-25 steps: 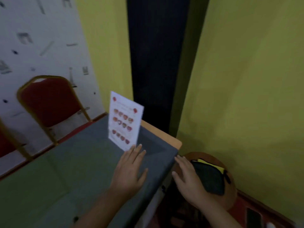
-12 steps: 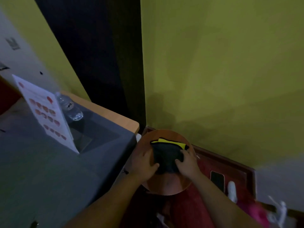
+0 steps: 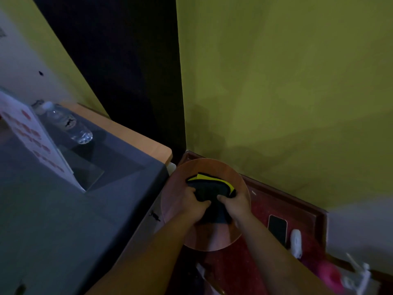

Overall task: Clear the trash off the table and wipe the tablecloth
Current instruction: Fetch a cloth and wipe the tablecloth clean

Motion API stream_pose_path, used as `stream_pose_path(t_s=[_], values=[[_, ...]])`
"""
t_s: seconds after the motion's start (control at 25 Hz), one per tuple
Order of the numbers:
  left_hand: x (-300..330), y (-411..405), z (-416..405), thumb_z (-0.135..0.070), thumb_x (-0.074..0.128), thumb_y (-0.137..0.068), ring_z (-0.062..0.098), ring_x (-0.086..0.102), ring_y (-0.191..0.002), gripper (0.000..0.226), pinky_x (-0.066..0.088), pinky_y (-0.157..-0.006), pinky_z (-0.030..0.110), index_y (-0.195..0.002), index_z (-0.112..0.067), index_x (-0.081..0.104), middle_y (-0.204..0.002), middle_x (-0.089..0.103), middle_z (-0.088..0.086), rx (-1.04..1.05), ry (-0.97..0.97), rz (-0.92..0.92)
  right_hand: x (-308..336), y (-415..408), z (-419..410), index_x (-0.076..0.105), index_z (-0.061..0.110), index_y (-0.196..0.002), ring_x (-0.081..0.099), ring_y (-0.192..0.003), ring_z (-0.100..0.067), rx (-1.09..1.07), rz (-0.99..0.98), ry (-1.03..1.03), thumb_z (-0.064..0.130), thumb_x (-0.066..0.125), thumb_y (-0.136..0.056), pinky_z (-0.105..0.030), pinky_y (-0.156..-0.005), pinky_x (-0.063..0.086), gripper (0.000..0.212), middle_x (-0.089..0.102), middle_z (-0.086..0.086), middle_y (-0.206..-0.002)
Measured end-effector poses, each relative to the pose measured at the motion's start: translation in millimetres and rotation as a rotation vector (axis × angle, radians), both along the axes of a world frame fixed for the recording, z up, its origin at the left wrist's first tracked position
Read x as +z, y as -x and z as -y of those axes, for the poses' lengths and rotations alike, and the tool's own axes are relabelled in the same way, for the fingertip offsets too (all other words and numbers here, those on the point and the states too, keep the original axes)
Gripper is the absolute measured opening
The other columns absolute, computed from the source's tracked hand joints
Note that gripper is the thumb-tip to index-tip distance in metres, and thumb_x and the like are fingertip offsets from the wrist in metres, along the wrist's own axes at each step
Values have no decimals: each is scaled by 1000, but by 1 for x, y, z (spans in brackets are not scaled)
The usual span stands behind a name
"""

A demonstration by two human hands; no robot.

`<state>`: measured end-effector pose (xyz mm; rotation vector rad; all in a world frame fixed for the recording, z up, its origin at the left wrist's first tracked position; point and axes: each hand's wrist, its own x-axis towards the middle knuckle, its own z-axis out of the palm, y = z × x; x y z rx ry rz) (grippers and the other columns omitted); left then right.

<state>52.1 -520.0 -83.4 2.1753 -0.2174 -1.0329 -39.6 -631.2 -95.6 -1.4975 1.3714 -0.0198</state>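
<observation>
together, both hands, left [image 3: 187, 204] and right [image 3: 235, 204], grip the dark cloth [image 3: 209, 189] on the round stool [image 3: 238, 184], fingers curled.

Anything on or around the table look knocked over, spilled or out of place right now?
The water bottle lies on its side on the grey tablecloth behind the menu card; no spill shows. A phone lies on the red floor. Both hands grip the black-and-yellow cloth.

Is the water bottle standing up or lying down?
Lying down. The clear plastic water bottle rests on its side on the grey tablecloth, white cap end pointing away, behind the white menu card.
</observation>
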Motion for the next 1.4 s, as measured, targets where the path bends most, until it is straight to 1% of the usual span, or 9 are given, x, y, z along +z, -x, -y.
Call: stream_pose_path(t_s=[0.16, 0.28, 0.52, 0.6, 0.72, 0.8, 1.0, 1.16, 1.4], values=[[-1, 1, -7, -15, 66, -80, 24, 55, -90, 33, 43, -71, 33, -101, -15, 41, -100, 56, 7, 2, -3, 78, 10, 0, -8, 67, 15, -95, 65, -87, -26, -10, 71, -169, 17, 67, -86, -43, -83, 57, 10, 69, -7, -94], [1, 2, -15, -1, 56, -82, 21, 52, -80, 23, 47, -72, 41, -96, -14, 43, -92, 54, 6, -34, 82, 49, 10, -4, -16, 66, 15, -105, 67, -88, -26, 35, 108, -160, 14, 60, -87, -47, -85, 56, 20, 70, -6, -96], [23, -13, -44, 3, 47, -87, 21, 57, -114, 41, 50, -98, 36, -116, -20, 61, -121, 59, 5, 48, 235, -71, 27, -23, -40, 57, 15, -115, 67, -92, -30, -11, 267, -310, 9, 58, -88, -46, -86, 56, 28, 68, -11, -103], [41, -24, -70, 0, 45, -88, 21, 57, -115, 44, 50, -99, 40, -122, -23, 60, -127, 58, 5, 134, 278, -76, 40, -35, -53, 58, 15, -114, 68, -92, -33, -43, 362, -402, 5, 62, -87, -48, -82, 57, 29, 70, -13, -103], [73, -36, -119, 0, 41, -91, 20, 56, -115, 46, 51, -98, 36, -129, -21, 57, -126, 55, 1, 220, 324, -19, 68, -58, -84, 59, 15, -116, 69, -95, -34, 36, 500, -487, 3, 63, -88, -48, -80, 57, 31, 70, -14, -108], [96, -41, -156, 3, 40, -90, 18, 54, -116, 47, 48, -100, 34, -128, -19, 57, -126, 54, 0, 272, 343, 82, 88, -78, -118, 58, 17, -117, 68, -97, -31, 157, 560, -485, 1, 60, -90, -48, -82, 57, 32, 69, -10, -109], [146, -40, -285, 1, 48, -81, 15, 53, -115, 48, 43, -99, 25, -127, -13, 57, -124, 55, 1, 539, 364, 280, 134, -121, -242, 55, 14, -112, 70, -83, -24, 435, 667, -527, -8, 53, -90, -34, -63, 61, 31, 69, -12, -101], [177, -5, -408, -13, 49, -68, 16, 53, -118, 63, 48, -100, 30, -131, -17, 52, -127, 53, 1, 710, 373, 350, 167, -120, -361, 56, 12, -108, 70, -78, -26, 651, 681, -668, -10, 50, -90, -36, -58, 61, 29, 70, -13, -97], [194, 73, -564, -12, 51, -63, 17, 56, -119, 70, 49, -94, 22, -132, -21, 49, -134, 53, 5, 905, 389, 431, 197, -82, -520, 54, 7, -115, 65, -88, -36, 876, 592, -800, -11, 50, -89, -44, -64, 61, 32, 65, -20, -107]])
